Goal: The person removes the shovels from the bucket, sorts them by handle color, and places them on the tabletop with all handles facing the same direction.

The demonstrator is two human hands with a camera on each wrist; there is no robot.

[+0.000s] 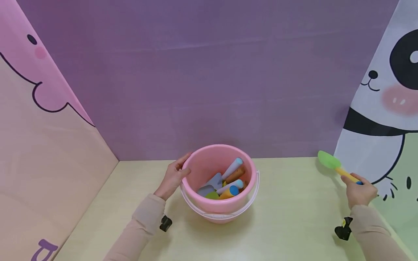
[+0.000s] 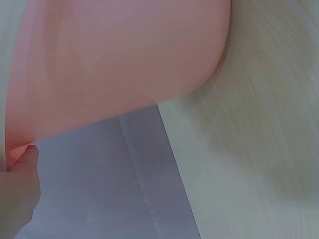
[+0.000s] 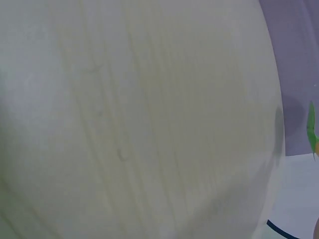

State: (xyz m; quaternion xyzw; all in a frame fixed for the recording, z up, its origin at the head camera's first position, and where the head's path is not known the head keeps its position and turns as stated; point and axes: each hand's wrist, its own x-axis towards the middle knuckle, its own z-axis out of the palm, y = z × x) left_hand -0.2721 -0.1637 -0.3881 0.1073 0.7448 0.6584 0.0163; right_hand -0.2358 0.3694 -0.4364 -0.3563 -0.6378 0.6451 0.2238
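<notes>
A pink bucket (image 1: 209, 207) with a pale handle hanging at its front stands on the table. My left hand (image 1: 174, 177) grips its left rim, thumb over the edge; in the left wrist view the thumb (image 2: 26, 169) shows against the pink wall. Inside the bucket lie several toy sand tools (image 1: 213, 183) with blue-tipped, orange and grey-blue parts. Off to the right, my right hand (image 1: 359, 192) holds a toy shovel (image 1: 329, 160) by its yellow, blue-ended handle, its green blade pointing to the back left. Only a sliver of the green blade (image 3: 311, 124) shows in the right wrist view.
The light wooden table (image 1: 287, 206) meets a purple back wall (image 1: 209, 79). A pink printed panel (image 1: 49, 145) borders it on the left, and a panda-printed panel (image 1: 375, 152) on the right. Each wrist carries a small black device (image 1: 166, 223).
</notes>
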